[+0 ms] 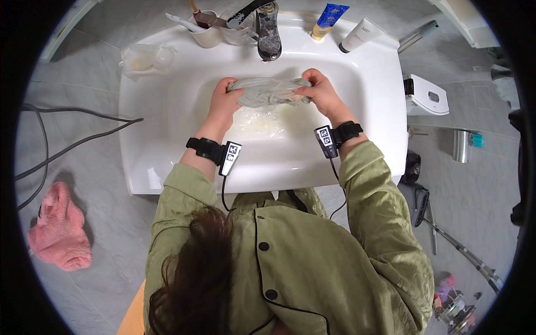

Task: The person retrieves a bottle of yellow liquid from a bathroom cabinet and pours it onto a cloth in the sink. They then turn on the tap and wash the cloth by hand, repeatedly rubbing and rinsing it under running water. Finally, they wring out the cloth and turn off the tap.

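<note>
A pale grey-green wet cloth (263, 92) is bunched lengthwise and stretched between my two hands above the basin of a white sink (148, 151). My left hand (223, 105) grips its left end, with the thumb on the near side. The right end is pinched in the fingers of my right hand (322, 94). Under and in front of the cloth lies shallow, slightly cloudy water (257, 124) in the basin. Whether the cloth's lower folds touch the water I cannot tell.
Beyond the cloth rises a metal faucet (269, 42). A cup (206, 34), a soap bag (146, 60), a blue-and-yellow tube (329, 21) and a white tube (362, 34) stand along the rim. Cables run from both wristbands. A pink fluffy cloth (60, 229) lies left.
</note>
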Tool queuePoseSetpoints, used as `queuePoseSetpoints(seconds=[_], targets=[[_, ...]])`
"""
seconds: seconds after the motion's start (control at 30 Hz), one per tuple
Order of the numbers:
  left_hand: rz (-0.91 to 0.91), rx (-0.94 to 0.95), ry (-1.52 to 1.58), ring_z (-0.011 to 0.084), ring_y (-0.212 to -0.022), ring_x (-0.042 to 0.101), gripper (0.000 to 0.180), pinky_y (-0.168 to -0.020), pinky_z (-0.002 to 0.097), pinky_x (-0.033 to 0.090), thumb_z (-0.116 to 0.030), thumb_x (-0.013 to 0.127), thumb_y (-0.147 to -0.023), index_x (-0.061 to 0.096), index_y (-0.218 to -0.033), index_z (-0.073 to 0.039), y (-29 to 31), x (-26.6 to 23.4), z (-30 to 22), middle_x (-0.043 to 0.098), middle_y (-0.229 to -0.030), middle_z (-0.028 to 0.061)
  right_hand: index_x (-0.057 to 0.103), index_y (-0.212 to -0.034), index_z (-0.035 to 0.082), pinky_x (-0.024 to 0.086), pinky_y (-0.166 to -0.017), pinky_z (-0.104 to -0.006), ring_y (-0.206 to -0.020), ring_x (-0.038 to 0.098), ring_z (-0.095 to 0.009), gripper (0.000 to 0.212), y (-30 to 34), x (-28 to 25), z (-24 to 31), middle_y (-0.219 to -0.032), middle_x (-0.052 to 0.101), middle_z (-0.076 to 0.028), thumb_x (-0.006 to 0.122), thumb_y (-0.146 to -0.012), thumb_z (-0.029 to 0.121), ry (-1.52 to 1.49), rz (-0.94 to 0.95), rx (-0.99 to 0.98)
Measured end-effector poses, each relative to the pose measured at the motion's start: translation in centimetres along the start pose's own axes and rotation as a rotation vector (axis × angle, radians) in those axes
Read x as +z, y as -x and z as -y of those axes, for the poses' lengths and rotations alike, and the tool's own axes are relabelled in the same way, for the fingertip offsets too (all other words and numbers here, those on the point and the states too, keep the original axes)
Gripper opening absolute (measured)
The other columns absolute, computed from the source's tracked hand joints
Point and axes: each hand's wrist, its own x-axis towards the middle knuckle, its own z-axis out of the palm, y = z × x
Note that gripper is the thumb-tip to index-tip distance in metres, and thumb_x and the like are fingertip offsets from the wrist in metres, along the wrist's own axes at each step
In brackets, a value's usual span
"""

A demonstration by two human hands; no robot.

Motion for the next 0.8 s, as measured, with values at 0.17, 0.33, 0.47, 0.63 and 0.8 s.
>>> queuePoseSetpoints(seconds=[0.17, 0.33, 0.47, 0.63, 0.8], targets=[[-0.053, 0.105, -0.339, 0.0164, -0.082, 0.055, 0.030, -0.076, 0.0315, 0.048, -0.011, 0.065, -0.077, 0.055, -0.104, -0.004, -3.1, -1.6, 3.3, 0.058, -0.100, 0.0067, 0.051, -0.098, 0.008, 0.046, -0.066, -0.0247, -0.079, 0.053, -0.012, 0.037, 0.0, -2.0, -3.1, -0.085, 0.051, -0.002, 0.071, -0.069, -0.002, 0.143, -0.022, -0.040], [0.077, -0.080, -0.888, 0.0256, -0.100, 0.056, 0.047, -0.086, 0.0331, 0.046, -0.014, 0.071, -0.069, 0.057, -0.113, -0.005, -5.3, -4.8, 5.9, 0.055, -0.117, 0.0140, 0.056, -0.116, 0.009, 0.045, -0.088, -0.0335, -0.102, 0.054, -0.026, 0.052, -0.6, -0.8, -6.2, -0.109, 0.055, -0.012, 0.074, -0.067, 0.006, 0.595, 0.165, -0.180], [-0.102, 0.396, -1.192, 0.0314, -0.115, 0.047, 0.056, -0.097, 0.0374, 0.039, -0.009, 0.066, -0.069, 0.054, -0.123, -0.015, -5.0, -5.1, 7.9, 0.049, -0.127, 0.0152, 0.054, -0.123, 0.014, 0.041, -0.099, -0.0364, -0.116, 0.047, -0.034, 0.055, -1.3, 0.5, -7.8, -0.123, 0.051, -0.018, 0.066, -0.070, 0.003, 0.745, 0.188, -0.420], [0.336, 0.335, -1.255, 0.0346, -0.120, 0.042, 0.062, -0.102, 0.0391, 0.034, -0.007, 0.062, -0.071, 0.049, -0.129, -0.025, -4.4, -4.7, 9.0, 0.045, -0.130, 0.0149, 0.052, -0.127, 0.022, 0.039, -0.100, -0.0379, -0.123, 0.041, -0.034, 0.055, -1.5, 2.2, -9.4, -0.130, 0.046, -0.020, 0.057, -0.076, 0.003, 0.964, 0.368, -0.230], [0.322, 0.152, -1.370, 0.0339, -0.114, 0.048, 0.060, -0.097, 0.0366, 0.039, -0.007, 0.059, -0.073, 0.048, -0.130, -0.024, -2.9, -4.5, 9.2, 0.046, -0.128, 0.0162, 0.054, -0.125, 0.022, 0.041, -0.094, -0.0343, -0.113, 0.048, -0.032, 0.052, 0.2, 3.3, -10.3, -0.118, 0.053, -0.019, 0.059, -0.075, 0.008, 1.100, 0.447, -0.166]])
